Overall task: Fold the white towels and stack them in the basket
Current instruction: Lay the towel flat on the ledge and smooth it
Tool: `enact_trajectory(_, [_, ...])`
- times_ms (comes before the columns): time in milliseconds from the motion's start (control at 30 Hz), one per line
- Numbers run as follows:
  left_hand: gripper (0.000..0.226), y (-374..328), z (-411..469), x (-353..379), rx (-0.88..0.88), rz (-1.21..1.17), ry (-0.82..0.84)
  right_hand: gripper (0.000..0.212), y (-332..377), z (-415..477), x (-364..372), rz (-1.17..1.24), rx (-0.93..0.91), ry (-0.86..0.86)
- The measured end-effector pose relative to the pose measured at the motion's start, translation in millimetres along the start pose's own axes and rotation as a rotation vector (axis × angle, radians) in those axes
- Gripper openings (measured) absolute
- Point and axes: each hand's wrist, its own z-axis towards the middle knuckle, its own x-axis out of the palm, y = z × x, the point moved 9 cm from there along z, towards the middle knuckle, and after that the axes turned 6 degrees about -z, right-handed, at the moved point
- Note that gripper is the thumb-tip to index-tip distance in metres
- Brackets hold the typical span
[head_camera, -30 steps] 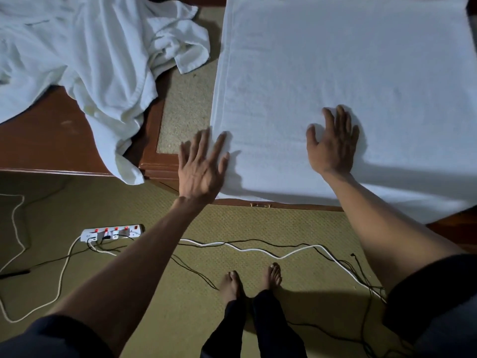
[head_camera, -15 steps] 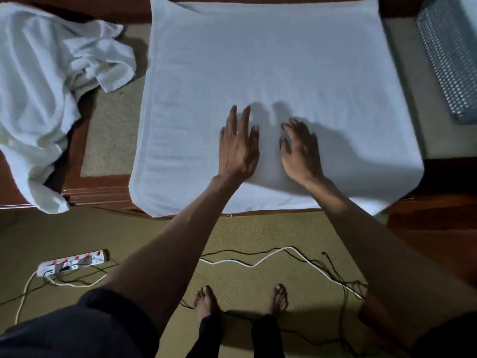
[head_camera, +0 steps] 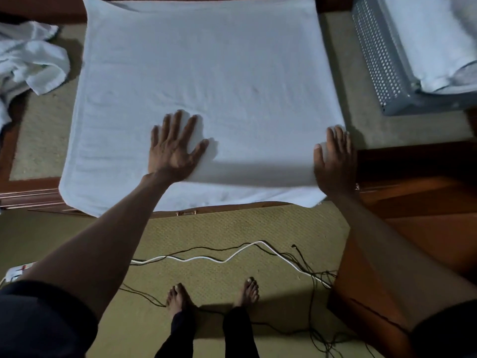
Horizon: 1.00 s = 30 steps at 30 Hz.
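Towel (head_camera: 206, 81) lies flat on the wooden, mat-topped table (head_camera: 418, 195). Left hand (head_camera: 173, 152) presses it, fingers spread; right hand (head_camera: 334, 162) lies flat at its right edge. Basket (head_camera: 376, 55) stands right; cords (head_camera: 204, 258) cross the carpet (head_camera: 232, 228).

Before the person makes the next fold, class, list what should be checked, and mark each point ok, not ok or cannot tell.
1. Spread towel lies flat, with no large creases: ok.
2. Left hand rests flat on it, pinning it: ok.
3. Right hand is at the towel's right edge: ok. Whether it has any hold on that edge: cannot tell.
4. Towel is wholly on the table: not ok, the near edge overhangs.
5. Basket has room above the folded towel: cannot tell.
6. Cables are away from the feet: not ok, they run right beside them.
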Motion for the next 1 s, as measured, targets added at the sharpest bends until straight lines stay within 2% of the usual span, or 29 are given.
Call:
enact_trajectory(133, [0.068,2,-1,-4,0.005,-0.027,-0.036,0.059,6,-30,3,0.046,0.211,0.065])
enact_trajectory(200, [0.062,7,-5,-6,-0.070,-0.166,-0.065,0.058,14,-51,-2,0.137,0.290,0.031])
enact_trajectory(300, [0.038,8,-44,-27,-0.166,-0.536,-0.288,0.048,24,-93,-13,0.419,0.320,-0.183])
enact_trajectory(367, [0.023,12,-89,-42,-0.250,-0.667,-0.497,0.038,19,-123,-5,0.608,0.420,-0.266])
enact_trajectory(433, [0.018,31,-136,-37,-0.438,-0.775,-0.638,0.032,8,-141,29,0.799,0.684,-0.192])
enact_trajectory(500, [0.020,56,-173,-15,-0.672,-0.883,-0.727,0.028,6,-156,66,1.019,1.041,-0.072])
enact_trajectory(567, [0.023,79,-198,10,-0.900,-0.978,-0.789,0.045,13,-167,100,1.212,1.373,0.108])
enact_trajectory(633, [0.027,96,-212,45,-1.185,-1.181,-0.795,0.067,32,-166,121,1.448,1.537,0.272])
enact_trajectory(700, [0.050,99,-214,86,-1.437,-1.563,-0.702,0.076,45,-157,128,1.598,1.563,0.322])
enact_trajectory(733, [0.064,96,-207,101,-1.477,-1.793,-0.652,0.078,46,-153,133,1.656,1.566,0.314])
enact_trajectory(800, [0.078,90,-193,109,-1.427,-2.138,-0.626,0.081,46,-147,139,1.745,1.572,0.268])
enact_trajectory(867, [0.078,90,-189,105,-1.397,-2.254,-0.674,0.085,41,-149,141,1.754,1.591,0.209])
enact_trajectory(933, [0.075,92,-193,100,-1.405,-2.256,-0.686,0.084,37,-156,143,1.801,1.611,0.151])
enact_trajectory(1000, [0.063,95,-198,97,-1.386,-2.255,-0.681,0.079,44,-152,139,1.994,1.500,0.112])
